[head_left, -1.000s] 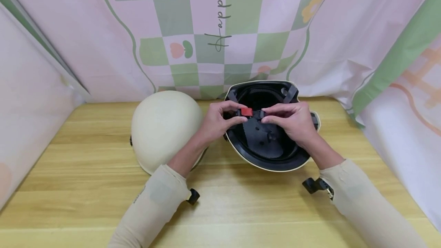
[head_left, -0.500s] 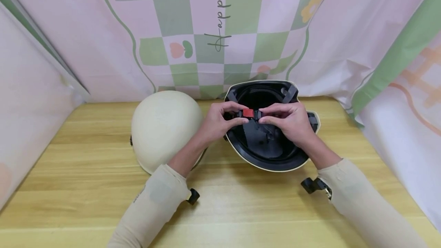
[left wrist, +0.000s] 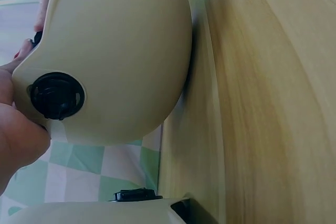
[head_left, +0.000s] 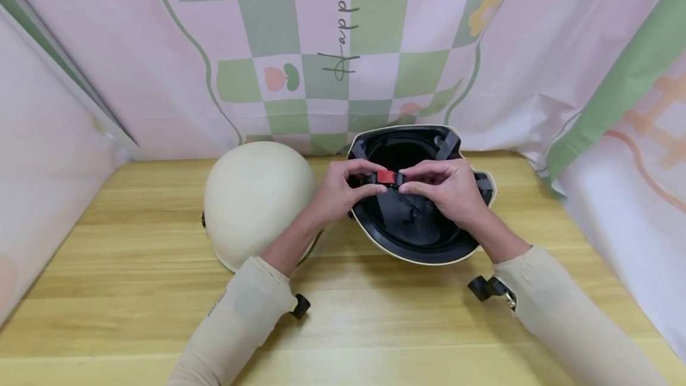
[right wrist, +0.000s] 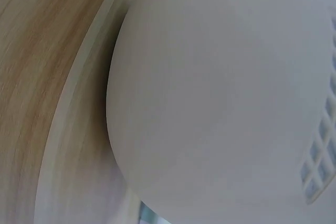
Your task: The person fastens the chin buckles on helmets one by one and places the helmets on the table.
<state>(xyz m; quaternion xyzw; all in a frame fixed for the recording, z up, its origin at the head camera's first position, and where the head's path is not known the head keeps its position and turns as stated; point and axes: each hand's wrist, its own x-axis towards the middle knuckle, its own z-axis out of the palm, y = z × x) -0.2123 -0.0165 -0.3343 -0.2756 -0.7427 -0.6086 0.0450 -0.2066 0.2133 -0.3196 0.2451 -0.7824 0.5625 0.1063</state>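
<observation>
An upturned beige helmet (head_left: 423, 256) with black padding sits on the wooden table, its hollow facing up. Over that hollow is a black strap buckle with a red button (head_left: 386, 177). My left hand (head_left: 339, 188) pinches the buckle's red-button half between thumb and fingers. From the other side my right hand (head_left: 452, 188) pinches the black half, and the two halves meet. In the left wrist view the helmet's shell (left wrist: 126, 40) shows a round black knob (left wrist: 56, 96), with part of my left hand (left wrist: 20, 137) beside it. The right wrist view shows only shell (right wrist: 210, 98); that hand is hidden.
A second beige helmet (head_left: 257, 198) rests dome up to the left, close to my left forearm. Behind the wooden table (head_left: 375, 320) hangs a checkered curtain (head_left: 375, 28). Black wrist cameras stick out from both sleeves.
My right hand has moved slightly left, bringing the black half against the red-button half. The gap between them has closed. The upturned helmet has shifted very slightly left.
</observation>
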